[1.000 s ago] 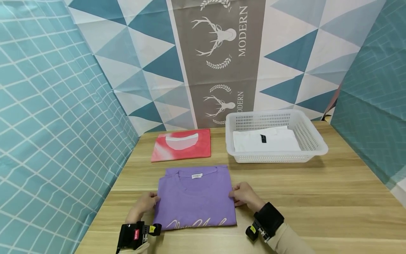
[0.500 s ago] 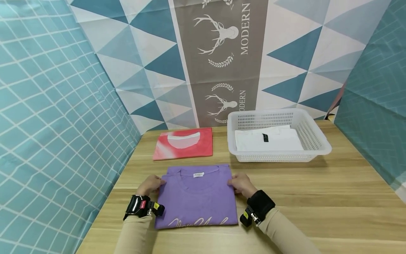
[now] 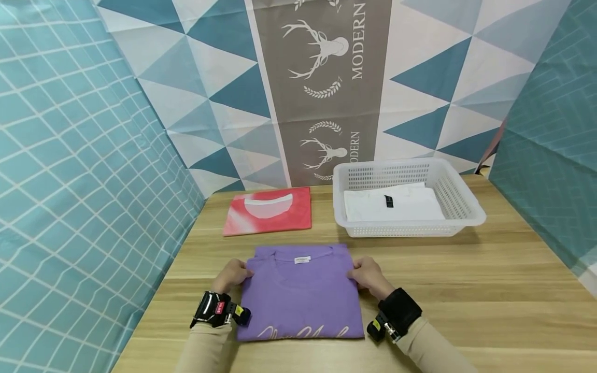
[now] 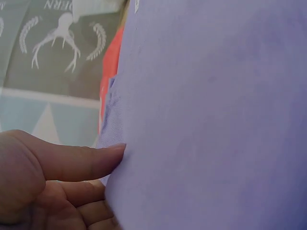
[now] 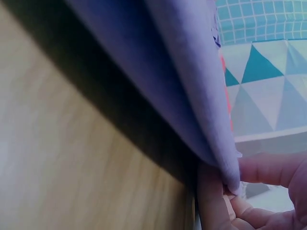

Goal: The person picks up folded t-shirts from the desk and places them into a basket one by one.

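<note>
Both hands sit at the sides of a folded purple shirt [image 3: 300, 290] on the wooden table [image 3: 466, 290], one at each edge near its collar end. Left hand [image 3: 231, 275] grips the shirt's left edge: in the left wrist view the thumb [image 4: 81, 160] lies on top of the cloth and the other fingers curl beneath it. Between the hands the shirt lies flat, collar label away from the person and white lettering along the near hem (only partly readable). Right hand [image 3: 367, 274] pinches the right edge; the right wrist view shows the cloth lifted off the wood there, with fingers [image 5: 268, 170] above and below the fold.

Farther back on the table, a folded red shirt [image 3: 268, 210] lies to the left, well apart from the purple one. To its right stands a white plastic basket [image 3: 459, 199] holding a folded white garment [image 3: 396, 204].
</note>
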Demonstrator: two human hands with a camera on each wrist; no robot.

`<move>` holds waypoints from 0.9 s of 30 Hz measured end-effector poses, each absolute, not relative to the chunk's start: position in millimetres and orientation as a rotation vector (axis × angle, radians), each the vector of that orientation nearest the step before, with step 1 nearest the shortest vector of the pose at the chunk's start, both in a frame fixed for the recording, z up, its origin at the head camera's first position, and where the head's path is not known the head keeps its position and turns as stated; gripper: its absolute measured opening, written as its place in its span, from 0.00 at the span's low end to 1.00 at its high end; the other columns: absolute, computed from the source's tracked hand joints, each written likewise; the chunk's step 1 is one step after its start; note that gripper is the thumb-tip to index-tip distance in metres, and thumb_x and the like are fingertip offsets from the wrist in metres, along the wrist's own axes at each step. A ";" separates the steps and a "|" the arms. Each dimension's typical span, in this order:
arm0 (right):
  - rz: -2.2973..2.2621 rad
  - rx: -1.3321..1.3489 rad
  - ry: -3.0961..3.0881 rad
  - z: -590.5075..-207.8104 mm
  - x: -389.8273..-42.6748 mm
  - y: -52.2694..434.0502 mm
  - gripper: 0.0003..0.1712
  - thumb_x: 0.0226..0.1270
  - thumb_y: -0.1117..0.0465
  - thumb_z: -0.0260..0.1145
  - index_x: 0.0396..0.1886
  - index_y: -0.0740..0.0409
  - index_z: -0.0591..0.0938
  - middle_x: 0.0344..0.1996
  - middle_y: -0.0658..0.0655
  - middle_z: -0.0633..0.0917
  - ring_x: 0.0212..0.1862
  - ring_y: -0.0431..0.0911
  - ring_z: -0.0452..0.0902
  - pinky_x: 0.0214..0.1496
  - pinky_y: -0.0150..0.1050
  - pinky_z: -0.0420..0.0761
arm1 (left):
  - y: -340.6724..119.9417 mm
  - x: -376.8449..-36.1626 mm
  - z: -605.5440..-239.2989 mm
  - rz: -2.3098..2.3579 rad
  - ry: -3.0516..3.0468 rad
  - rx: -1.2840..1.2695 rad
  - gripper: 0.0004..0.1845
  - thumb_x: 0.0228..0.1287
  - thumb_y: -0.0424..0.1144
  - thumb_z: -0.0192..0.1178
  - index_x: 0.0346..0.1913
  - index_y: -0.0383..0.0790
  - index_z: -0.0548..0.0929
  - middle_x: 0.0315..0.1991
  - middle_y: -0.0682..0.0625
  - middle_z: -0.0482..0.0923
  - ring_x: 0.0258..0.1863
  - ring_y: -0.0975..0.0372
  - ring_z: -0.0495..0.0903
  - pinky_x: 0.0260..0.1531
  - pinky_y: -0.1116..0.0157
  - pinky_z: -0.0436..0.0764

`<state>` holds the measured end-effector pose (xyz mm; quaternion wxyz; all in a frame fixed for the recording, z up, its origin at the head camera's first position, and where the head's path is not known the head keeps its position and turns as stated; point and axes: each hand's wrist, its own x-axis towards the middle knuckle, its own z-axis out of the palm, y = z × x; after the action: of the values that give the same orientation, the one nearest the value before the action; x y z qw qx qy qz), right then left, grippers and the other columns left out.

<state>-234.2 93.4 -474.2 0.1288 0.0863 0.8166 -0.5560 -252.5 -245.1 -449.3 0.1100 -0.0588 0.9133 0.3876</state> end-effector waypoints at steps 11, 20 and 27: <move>-1.492 0.231 2.527 -470.5 -225.4 130.8 0.23 0.51 0.73 0.60 0.10 0.50 0.59 0.09 0.44 0.59 0.14 0.37 0.59 0.18 0.29 0.62 | -207.3 -247.9 -448.9 1.097 2.733 -0.092 0.18 0.55 0.27 0.61 0.13 0.39 0.68 0.13 0.57 0.57 0.17 0.66 0.61 0.19 0.72 0.61; -1.414 0.260 2.553 -470.8 -213.8 166.8 0.24 0.52 0.72 0.60 0.10 0.50 0.58 0.10 0.44 0.58 0.15 0.37 0.58 0.19 0.29 0.62 | -171.7 -237.2 -452.5 1.147 2.696 -0.035 0.15 0.57 0.27 0.62 0.15 0.35 0.72 0.14 0.56 0.61 0.16 0.66 0.63 0.18 0.72 0.63; -1.400 0.290 2.515 -468.3 -204.8 193.7 0.24 0.54 0.72 0.59 0.11 0.50 0.58 0.11 0.44 0.57 0.17 0.37 0.58 0.20 0.29 0.63 | -149.5 -233.5 -453.8 1.199 2.607 0.018 0.09 0.59 0.28 0.62 0.24 0.27 0.79 0.19 0.53 0.69 0.19 0.65 0.70 0.21 0.72 0.73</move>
<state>-204.8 193.7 -468.3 0.1240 0.0996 0.8625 -0.4803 -233.5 -149.5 -453.8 0.1356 0.0063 0.9001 0.4141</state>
